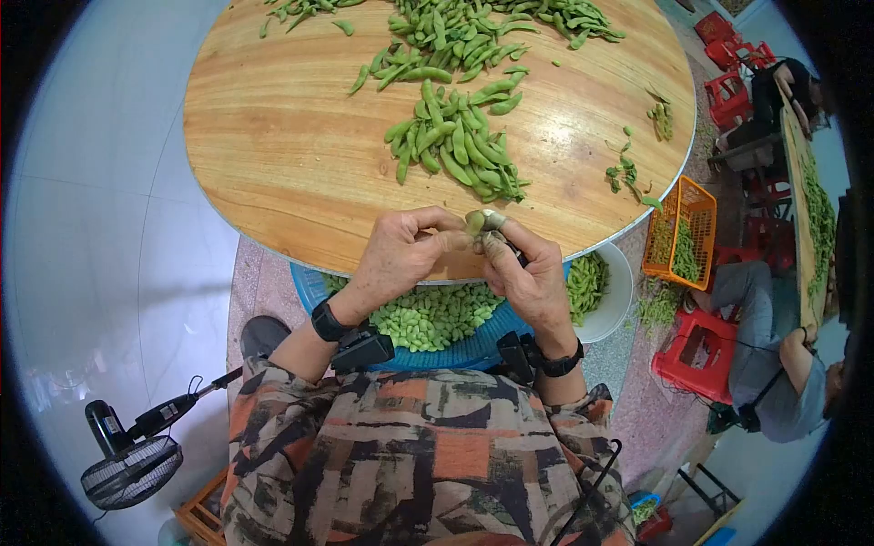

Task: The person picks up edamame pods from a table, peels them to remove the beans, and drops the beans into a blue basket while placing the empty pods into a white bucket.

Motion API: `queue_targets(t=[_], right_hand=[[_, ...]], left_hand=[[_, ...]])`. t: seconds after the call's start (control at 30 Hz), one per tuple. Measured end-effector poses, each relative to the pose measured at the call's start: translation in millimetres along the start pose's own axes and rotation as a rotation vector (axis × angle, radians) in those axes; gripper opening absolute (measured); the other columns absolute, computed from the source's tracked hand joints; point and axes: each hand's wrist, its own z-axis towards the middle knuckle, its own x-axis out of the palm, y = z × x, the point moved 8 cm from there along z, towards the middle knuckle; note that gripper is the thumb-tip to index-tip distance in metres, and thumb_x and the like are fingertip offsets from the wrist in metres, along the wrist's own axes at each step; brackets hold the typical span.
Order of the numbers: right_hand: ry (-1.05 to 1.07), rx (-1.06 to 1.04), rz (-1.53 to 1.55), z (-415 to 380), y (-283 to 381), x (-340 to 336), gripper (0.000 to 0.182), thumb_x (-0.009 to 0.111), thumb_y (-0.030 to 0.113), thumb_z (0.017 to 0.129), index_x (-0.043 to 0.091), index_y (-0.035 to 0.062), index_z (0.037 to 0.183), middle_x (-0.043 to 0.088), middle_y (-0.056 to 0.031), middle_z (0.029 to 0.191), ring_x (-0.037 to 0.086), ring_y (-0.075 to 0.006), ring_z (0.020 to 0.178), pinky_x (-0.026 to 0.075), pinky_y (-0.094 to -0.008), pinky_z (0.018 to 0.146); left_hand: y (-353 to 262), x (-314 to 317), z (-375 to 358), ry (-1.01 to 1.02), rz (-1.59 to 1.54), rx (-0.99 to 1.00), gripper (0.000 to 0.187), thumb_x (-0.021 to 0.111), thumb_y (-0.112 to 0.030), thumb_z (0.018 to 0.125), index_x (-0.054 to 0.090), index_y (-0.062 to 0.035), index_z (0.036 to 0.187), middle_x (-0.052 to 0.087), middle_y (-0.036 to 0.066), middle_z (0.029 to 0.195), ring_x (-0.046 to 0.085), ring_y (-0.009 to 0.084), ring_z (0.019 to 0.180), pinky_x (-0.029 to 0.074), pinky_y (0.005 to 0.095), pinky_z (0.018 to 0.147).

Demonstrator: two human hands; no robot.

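Observation:
Over the near edge of the table, my left hand [405,253] is closed, its thumb and index finger pinched at a green soybean pod [475,221]. My right hand [530,273] grips the same pod from the other side, with a greyish covering on its index fingertip and a small dark object showing among its fingers. A pile of unopened pods [455,146] lies just beyond the hands. Below them, a blue basket [309,289] in front of my lap holds many shelled green beans [437,318].
More pods [455,36] cover the far part of the round wooden table [282,136]. At the right stand a white bucket [624,291] of pods, an orange crate [674,268] and a red stool [696,355]. Other people sit at another table. A fan [132,473] is at lower left.

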Motion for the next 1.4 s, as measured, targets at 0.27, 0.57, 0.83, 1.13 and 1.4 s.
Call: queue_targets(t=[0.27, 0.57, 0.83, 1.13, 1.4], right_hand=[[0.045, 0.041, -0.034, -0.9, -13.2, -2.7, 0.019, 0.054, 0.009, 0.099, 0.064, -0.002, 0.111, 0.049, 0.0048, 0.068, 0.043, -0.0024, 0.055, 0.034, -0.0199, 0.047], [0.199, 0.177, 0.252, -11.3, -10.1, -0.1, 0.016, 0.054, 0.004, 0.097, 0.064, -0.0043, 0.105, 0.053, 0.0026, 0.071, 0.04, -0.0026, 0.054, 0.03, -0.0205, 0.045], [-0.007, -0.34, -0.563, -20.9, 20.1, 2.4, 0.016, 0.06, 0.001, 0.087, 0.065, -0.0024, 0.101, 0.06, -0.0125, 0.073, 0.058, -0.0213, 0.061, 0.045, -0.032, 0.056], [0.0, -0.284, -0.569, -15.2, 12.7, -6.4, 0.012, 0.06, -0.001, 0.084, 0.065, -0.0033, 0.095, 0.059, -0.0151, 0.074, 0.061, -0.0275, 0.066, 0.046, -0.034, 0.059], [-0.281, -0.567, -0.872, -27.1, 22.1, 13.2, 0.022, 0.061, -0.006, 0.081, 0.063, -0.0032, 0.103, 0.055, -0.0155, 0.077, 0.059, -0.0315, 0.066, 0.047, -0.0391, 0.055]], left_hand=[[11.2, 4.5, -16.6, -0.089, 0.198, 0.197, 0.011, 0.067, -0.009, 0.092, 0.066, 0.002, 0.094, 0.063, 0.002, 0.073, 0.052, 0.0047, 0.058, 0.04, 0.02, 0.05], [39.6, 43.8, -31.4, 0.438, -0.912, -0.333, 0.018, 0.064, -0.02, 0.095, 0.066, -0.0025, 0.095, 0.062, 0.005, 0.07, 0.054, 0.0064, 0.053, 0.035, 0.0185, 0.045], [10.3, 24.9, -14.4, 0.145, 0.131, -0.029, 0.014, 0.066, -0.012, 0.094, 0.061, 0.0006, 0.099, 0.061, 0.002, 0.07, 0.052, 0.0041, 0.055, 0.04, 0.0201, 0.048], [-2.6, 28.4, -17.6, 0.158, 0.203, 0.126, 0.021, 0.051, -0.015, 0.099, 0.061, 0.0022, 0.105, 0.06, 0.006, 0.062, 0.054, 0.0086, 0.054, 0.045, 0.0263, 0.05], [34.3, 37.9, -15.7, 0.142, -0.45, -0.115, 0.031, 0.045, -0.011, 0.1, 0.058, 0.0043, 0.124, 0.063, 0.004, 0.087, 0.056, 0.008, 0.072, 0.047, 0.0213, 0.066]])
